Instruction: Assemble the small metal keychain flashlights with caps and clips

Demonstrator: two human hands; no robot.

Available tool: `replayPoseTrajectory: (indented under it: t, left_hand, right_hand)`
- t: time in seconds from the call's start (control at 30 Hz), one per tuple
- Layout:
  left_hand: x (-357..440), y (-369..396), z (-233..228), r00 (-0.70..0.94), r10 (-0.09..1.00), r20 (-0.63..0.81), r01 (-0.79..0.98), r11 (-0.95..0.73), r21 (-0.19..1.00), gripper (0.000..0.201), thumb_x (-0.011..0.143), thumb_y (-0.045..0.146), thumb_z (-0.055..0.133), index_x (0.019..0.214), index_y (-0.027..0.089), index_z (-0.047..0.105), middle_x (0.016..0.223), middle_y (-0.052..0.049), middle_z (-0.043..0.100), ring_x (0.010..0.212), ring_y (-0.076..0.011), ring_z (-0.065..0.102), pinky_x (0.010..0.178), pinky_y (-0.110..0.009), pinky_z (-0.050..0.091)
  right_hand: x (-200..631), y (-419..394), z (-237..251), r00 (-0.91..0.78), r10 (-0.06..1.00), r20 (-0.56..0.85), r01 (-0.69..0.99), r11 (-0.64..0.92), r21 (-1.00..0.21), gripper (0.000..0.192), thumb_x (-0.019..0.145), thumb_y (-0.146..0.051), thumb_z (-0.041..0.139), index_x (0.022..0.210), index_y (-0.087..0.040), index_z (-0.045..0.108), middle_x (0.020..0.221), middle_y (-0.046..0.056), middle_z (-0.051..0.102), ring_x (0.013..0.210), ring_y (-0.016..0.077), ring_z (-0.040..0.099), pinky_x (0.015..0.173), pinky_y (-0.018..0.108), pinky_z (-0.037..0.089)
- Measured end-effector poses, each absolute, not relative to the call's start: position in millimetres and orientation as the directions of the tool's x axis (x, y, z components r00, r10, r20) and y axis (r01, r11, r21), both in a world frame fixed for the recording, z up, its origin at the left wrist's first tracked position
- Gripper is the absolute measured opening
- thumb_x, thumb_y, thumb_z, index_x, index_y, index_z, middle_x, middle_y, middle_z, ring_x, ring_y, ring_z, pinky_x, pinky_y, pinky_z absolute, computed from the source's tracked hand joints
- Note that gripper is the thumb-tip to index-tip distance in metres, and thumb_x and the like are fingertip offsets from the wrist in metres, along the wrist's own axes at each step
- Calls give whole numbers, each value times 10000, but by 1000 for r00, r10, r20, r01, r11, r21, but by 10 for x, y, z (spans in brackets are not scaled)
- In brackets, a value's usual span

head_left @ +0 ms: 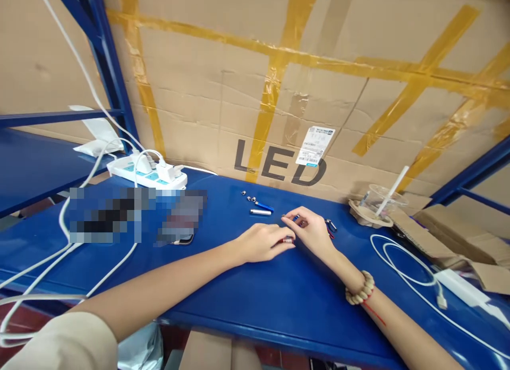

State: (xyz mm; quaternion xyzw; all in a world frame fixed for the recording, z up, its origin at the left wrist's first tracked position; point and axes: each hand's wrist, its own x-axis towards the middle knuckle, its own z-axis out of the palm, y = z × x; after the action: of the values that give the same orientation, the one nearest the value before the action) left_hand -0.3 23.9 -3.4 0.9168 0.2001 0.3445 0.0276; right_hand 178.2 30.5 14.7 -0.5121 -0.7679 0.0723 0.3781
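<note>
My left hand (261,242) rests on the blue table (223,285) and pinches a small red cylinder (285,241) at its fingertips. My right hand (313,230) meets it from the right, its fingers closed around a small blue and metal part (295,218). A beaded bracelet (359,288) circles my right wrist. Just beyond the hands lie a silver tube (260,212), a blue tube (264,205) and several tiny metal caps (248,196).
A white power strip (146,174) with plugged chargers and trailing white cables sits at the back left. A plastic cup with a straw (378,200) stands at the right, near a white cable and adapter (458,286). A taped cardboard wall marked LED (279,93) closes the back.
</note>
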Motion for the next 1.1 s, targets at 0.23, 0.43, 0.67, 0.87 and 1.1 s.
replayPoseTrajectory:
  t: [0.23, 0.43, 0.67, 0.87, 1.1]
  left_hand:
    - [15, 230, -60, 573, -132, 809, 208, -931, -300, 251, 905, 326, 449, 787, 163, 600, 471, 37, 511, 486, -107, 522, 478, -229, 392]
    - [5, 250, -65, 633, -141, 761, 224, -908, -354, 259, 905, 338, 447, 786, 162, 596, 455, 37, 468, 511, -111, 508, 505, -226, 397]
    - [0, 275, -98, 668, -96, 738, 199, -933, -301, 259, 896, 357, 454, 815, 163, 606, 497, 24, 504, 520, -110, 525, 494, -227, 408]
    - [-15, 269, -84, 701, -71, 709, 183, -944, -275, 242, 898, 346, 455, 813, 163, 588, 527, 20, 540, 548, -114, 545, 535, -230, 438]
    - [-29, 267, -80, 699, -53, 713, 202, -942, -268, 295, 918, 363, 408, 810, 170, 604, 485, 27, 524, 536, -109, 539, 516, -224, 419]
  right_hand:
    - [1265, 600, 365, -385, 848, 363, 784, 508, -356, 144, 799, -344, 597, 776, -230, 682, 821, -5, 687, 671, 117, 609, 572, 229, 433]
    - [1039, 844, 372, -372, 878, 300, 820, 463, -337, 112, 734, -354, 659, 725, -253, 705, 798, -29, 694, 741, 130, 621, 587, 230, 412]
    - [996, 1027, 248, -255, 912, 320, 858, 366, -359, 217, 808, -372, 556, 877, -238, 712, 950, 20, 709, 811, 166, 642, 665, 266, 469]
    - [964, 1212, 191, -240, 938, 250, 870, 322, -374, 153, 755, -331, 616, 730, -242, 738, 775, 12, 738, 731, 184, 671, 582, 251, 456]
    - [1061, 1208, 180, -221, 931, 291, 823, 338, -456, 185, 724, -382, 654, 704, -216, 731, 700, 21, 730, 674, 173, 666, 560, 236, 453]
